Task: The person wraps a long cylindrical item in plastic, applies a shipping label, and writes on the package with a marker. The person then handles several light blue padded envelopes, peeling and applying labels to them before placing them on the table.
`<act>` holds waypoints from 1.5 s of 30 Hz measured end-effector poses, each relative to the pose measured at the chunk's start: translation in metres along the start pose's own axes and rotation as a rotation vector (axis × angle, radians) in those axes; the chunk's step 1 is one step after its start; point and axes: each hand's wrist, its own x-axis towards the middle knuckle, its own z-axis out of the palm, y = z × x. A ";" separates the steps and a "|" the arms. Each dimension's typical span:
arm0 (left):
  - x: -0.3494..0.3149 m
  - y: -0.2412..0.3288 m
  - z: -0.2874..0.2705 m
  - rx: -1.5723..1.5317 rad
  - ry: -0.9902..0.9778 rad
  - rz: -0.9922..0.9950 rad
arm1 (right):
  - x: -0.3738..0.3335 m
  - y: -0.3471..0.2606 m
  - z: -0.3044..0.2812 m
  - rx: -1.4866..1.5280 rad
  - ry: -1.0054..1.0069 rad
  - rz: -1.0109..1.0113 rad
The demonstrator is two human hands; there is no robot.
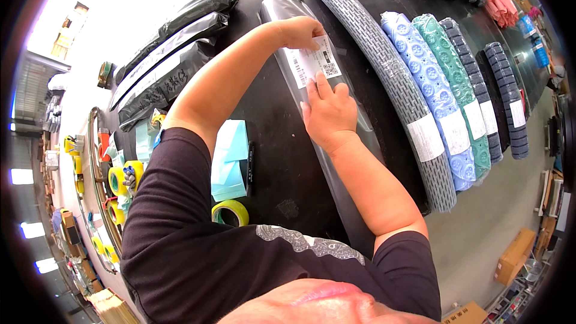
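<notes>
A long package in dark grey plastic film [288,6] runs from the far side of the black table toward my body. On its upper part lies a white printed label [309,63] with a barcode and a square code. My left hand [299,33] reaches across the package, its fingers bent together at the label's far edge. Below it, my right hand [331,111] rests on the package with index and middle fingers stretched onto the label's near edge. Its thumb is out to the side.
Right of the package lie a grey patterned roll [384,66] and wrapped blue [429,84] and green rolls [450,66]. Black bagged packages [174,42] lie at left. Light blue sheets [231,159], a black marker [250,162] and yellow tape [231,212] sit near my left arm.
</notes>
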 end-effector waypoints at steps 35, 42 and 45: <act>-0.106 -0.003 0.107 -1.282 0.488 -0.529 | -0.003 -0.007 -0.001 0.126 0.056 0.073; -0.119 -0.002 0.084 -1.518 0.360 -0.543 | -0.001 -0.007 0.000 0.079 -0.028 0.080; -0.118 -0.008 0.086 -1.549 0.334 -0.602 | 0.000 -0.008 -0.002 0.073 -0.052 0.089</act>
